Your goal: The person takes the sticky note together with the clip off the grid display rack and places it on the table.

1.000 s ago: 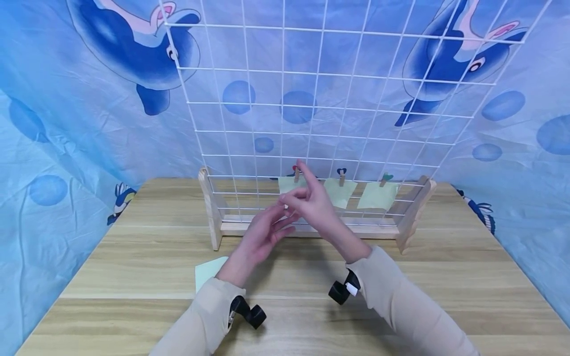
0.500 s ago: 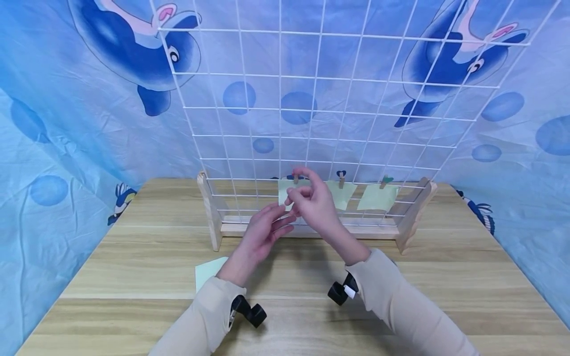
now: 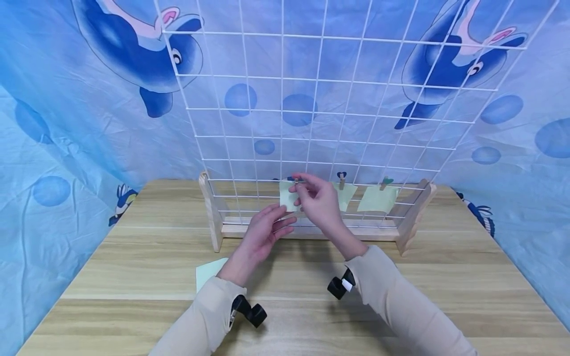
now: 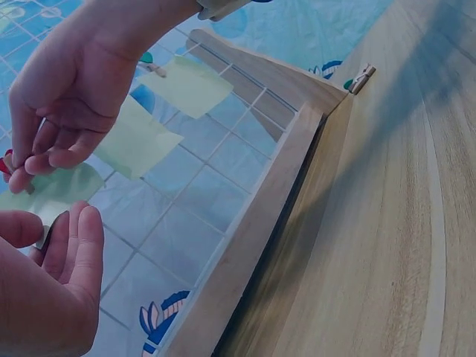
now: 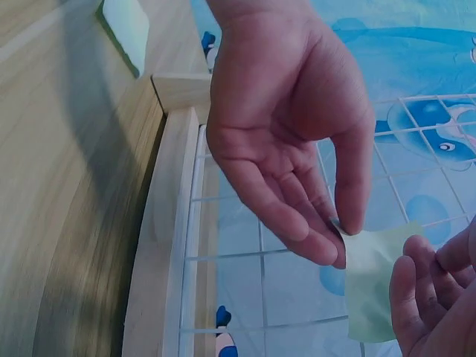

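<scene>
A pale green paper square (image 3: 289, 198) hangs low on the white wire grid, under a small wooden clothespin (image 3: 296, 182). My left hand (image 3: 262, 227) pinches the paper's lower left corner between thumb and finger, as the right wrist view shows (image 5: 297, 149). My right hand (image 3: 320, 200) is at the paper's top, thumb and index finger pinching the clothespin. Its red ornament (image 4: 7, 160) peeks out beside the fingertips in the left wrist view. Right of it hang two more green papers, one (image 3: 346, 197) under a dark-heart clothespin (image 3: 342, 181), the other (image 3: 377, 199) under a green-heart one (image 3: 386, 182).
The grid (image 3: 356, 76) stands in a wooden base (image 3: 369, 231) with side posts (image 3: 211, 210). Another green paper (image 3: 208, 273) lies on the wooden table (image 3: 133, 277), partly behind my left forearm. A loose clothespin (image 4: 362, 79) lies beyond the base. A blue printed cloth (image 3: 40, 237) hangs behind.
My right index finger, stretched upward before, has bent and come down to the clothespin. The right hand has shifted slightly right, uncovering more paper. My left hand has barely moved.
</scene>
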{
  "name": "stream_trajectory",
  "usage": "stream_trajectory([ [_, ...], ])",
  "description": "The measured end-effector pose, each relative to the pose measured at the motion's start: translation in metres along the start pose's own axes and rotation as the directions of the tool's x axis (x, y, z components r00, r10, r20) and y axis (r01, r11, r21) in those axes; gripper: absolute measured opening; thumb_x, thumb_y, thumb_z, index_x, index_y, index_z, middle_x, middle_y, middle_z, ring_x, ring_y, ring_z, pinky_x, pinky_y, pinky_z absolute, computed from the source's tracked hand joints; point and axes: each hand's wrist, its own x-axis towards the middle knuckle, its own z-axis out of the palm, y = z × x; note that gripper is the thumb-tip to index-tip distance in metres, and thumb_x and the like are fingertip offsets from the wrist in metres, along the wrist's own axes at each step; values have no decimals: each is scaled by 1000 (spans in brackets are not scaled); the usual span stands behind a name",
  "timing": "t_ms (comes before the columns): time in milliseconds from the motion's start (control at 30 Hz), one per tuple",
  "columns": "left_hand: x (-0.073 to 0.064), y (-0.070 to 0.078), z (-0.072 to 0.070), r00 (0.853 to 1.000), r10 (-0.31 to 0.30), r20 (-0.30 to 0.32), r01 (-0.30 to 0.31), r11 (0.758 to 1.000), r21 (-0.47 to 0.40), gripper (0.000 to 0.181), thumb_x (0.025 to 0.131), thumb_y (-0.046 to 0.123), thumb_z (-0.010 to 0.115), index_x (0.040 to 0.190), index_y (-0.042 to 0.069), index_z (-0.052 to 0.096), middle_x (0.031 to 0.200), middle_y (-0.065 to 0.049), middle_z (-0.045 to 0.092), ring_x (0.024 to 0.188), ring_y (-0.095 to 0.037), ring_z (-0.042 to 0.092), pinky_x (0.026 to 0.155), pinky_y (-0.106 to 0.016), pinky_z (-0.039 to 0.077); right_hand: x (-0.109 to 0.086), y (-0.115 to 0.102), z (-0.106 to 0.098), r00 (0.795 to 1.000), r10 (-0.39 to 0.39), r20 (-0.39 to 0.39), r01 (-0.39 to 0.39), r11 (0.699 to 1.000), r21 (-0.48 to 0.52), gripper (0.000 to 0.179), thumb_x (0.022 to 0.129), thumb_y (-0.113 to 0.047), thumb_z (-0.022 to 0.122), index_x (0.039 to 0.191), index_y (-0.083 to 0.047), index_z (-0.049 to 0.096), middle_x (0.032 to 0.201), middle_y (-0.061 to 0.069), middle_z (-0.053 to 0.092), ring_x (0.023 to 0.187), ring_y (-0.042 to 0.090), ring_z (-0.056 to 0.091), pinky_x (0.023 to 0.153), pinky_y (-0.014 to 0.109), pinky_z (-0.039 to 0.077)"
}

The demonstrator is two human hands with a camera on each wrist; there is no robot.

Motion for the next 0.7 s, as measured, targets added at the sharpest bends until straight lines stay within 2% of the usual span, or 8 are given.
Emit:
stream_trajectory([
  [67, 0, 0, 0, 1000, -2, 4, 2, 1000, -2, 30, 98, 12, 52, 125, -1, 51, 100, -2, 66, 87, -14, 69, 78, -27, 58, 1, 1, 0, 1000, -29, -5, 29, 999, -26, 27, 95, -5, 54, 119, -8, 66, 91, 10, 72, 64, 17, 66, 51, 22, 52],
  [167, -1, 0, -1, 1000, 0, 8, 0, 1000, 2, 30, 98, 12, 52, 126, -1, 51, 101, -3, 67, 86, -14, 69, 78, -27, 59, 1, 2, 0, 999, -53, -6, 52, 998, -44, 26, 95, -5, 55, 118, -8, 67, 90, 9, 73, 64, 18, 66, 50, 21, 51],
  [700, -3, -2, -4, 999, -8, 42, 8, 1000, 19, 33, 99, 13, 52, 128, -1, 51, 106, -4, 68, 86, -13, 69, 76, -26, 59, -1, 7, 6, 998, -51, -44, 50, 998, -26, 23, 98, -11, 56, 117, -8, 68, 88, 8, 72, 65, 20, 63, 50, 27, 56],
])
